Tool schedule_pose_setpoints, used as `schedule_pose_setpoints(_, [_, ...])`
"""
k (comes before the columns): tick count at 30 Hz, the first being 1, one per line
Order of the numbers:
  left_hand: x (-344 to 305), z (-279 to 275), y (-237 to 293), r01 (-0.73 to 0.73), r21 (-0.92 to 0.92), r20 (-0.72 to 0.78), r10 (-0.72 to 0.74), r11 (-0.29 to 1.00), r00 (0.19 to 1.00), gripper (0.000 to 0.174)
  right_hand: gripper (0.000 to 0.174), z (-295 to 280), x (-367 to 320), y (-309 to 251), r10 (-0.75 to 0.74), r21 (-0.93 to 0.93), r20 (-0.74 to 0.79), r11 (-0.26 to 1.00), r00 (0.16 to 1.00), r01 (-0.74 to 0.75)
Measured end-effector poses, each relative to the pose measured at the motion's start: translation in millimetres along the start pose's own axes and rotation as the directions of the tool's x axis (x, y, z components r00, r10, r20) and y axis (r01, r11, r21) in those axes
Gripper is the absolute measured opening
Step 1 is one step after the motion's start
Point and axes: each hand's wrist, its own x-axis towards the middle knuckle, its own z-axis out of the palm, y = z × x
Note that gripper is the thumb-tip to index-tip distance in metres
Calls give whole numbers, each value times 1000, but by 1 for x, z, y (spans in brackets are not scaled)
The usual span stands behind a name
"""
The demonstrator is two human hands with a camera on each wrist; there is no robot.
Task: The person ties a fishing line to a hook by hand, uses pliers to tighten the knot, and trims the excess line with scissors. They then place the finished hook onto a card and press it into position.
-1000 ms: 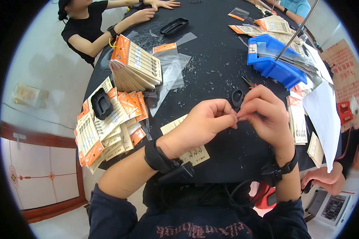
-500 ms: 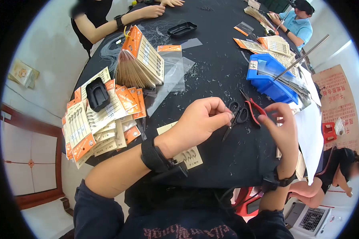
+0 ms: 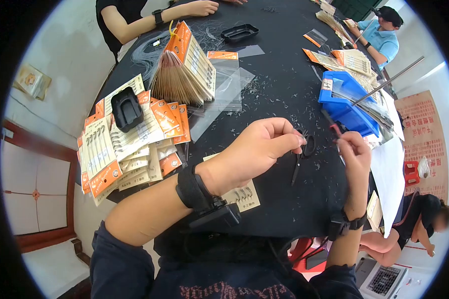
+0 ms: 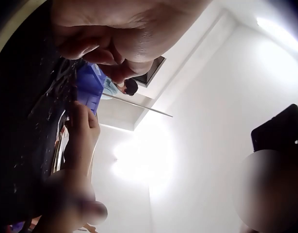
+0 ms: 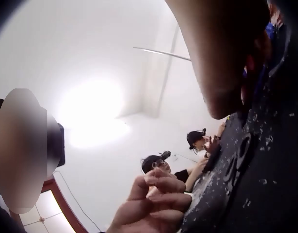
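Observation:
My left hand (image 3: 269, 149) is over the middle of the black table, thumb and forefinger pinched together. What sits between those fingertips is too small to make out; a tiny pale spot shows there. Black scissors (image 3: 296, 172) lie just beneath them, blades toward me. On the right, my right hand (image 3: 355, 152) grips red-handled pliers (image 3: 336, 130) by the handle end, their nose pointing away toward the blue bin (image 3: 349, 102). A cream card with hooks (image 3: 244, 198) lies partly hidden under my left forearm.
A fanned stack of orange-topped hook cards (image 3: 187, 70) stands at the left, beside a pile of bagged cards (image 3: 100, 149) topped by a black tray (image 3: 127, 109). Clear bags (image 3: 224, 92), another black tray (image 3: 240, 33) and scattered clippings lie beyond. Other people sit around the table.
My hands were together at the fingertips, then parted. The right hand went right to the pliers lying on the table and took hold of them. The left hand kept its pinch.

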Motion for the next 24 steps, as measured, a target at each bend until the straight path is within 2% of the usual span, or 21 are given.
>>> schedule_pose_setpoints(1, [-1,1,2,-11,3,-7,11,1000,1000,10,14,1,-3,-1,38,193,10,980,999,-39])
schedule_pose_setpoints(3, [1,0,-1,-89,28,-35,89,996,995,9,17,4,-9,-13,106,549,50,827,993,-116])
schedule_pose_setpoints(5, [5,0,-11,-218,75,-73,224,973,972,8,29,6,-13,-20,-32,546,110,837,993,-34])
schedule_pose_setpoints(7, [4,-1,-9,-228,108,-86,237,968,968,8,34,8,-15,-20,-171,549,144,833,975,64])
schedule_pose_setpoints(8, [3,-2,-8,-234,125,-93,246,964,965,9,37,8,-15,-16,-227,494,165,861,960,119])
schedule_pose_setpoints(11, [2,-2,-4,-244,212,-104,270,946,957,11,32,14,-22,-23,-270,426,181,888,946,172])
schedule_pose_setpoints(12, [1,-2,-3,-244,225,-108,273,943,956,12,29,15,-23,-27,-209,472,227,878,951,80])
schedule_pose_setpoints(15, [0,-1,-2,-245,269,-119,285,932,951,13,26,14,-19,-27,-365,223,249,923,897,314])
schedule_pose_setpoints(24, [-1,1,-2,-215,344,-108,266,914,958,13,21,19,-20,-32,-376,112,244,927,894,359])
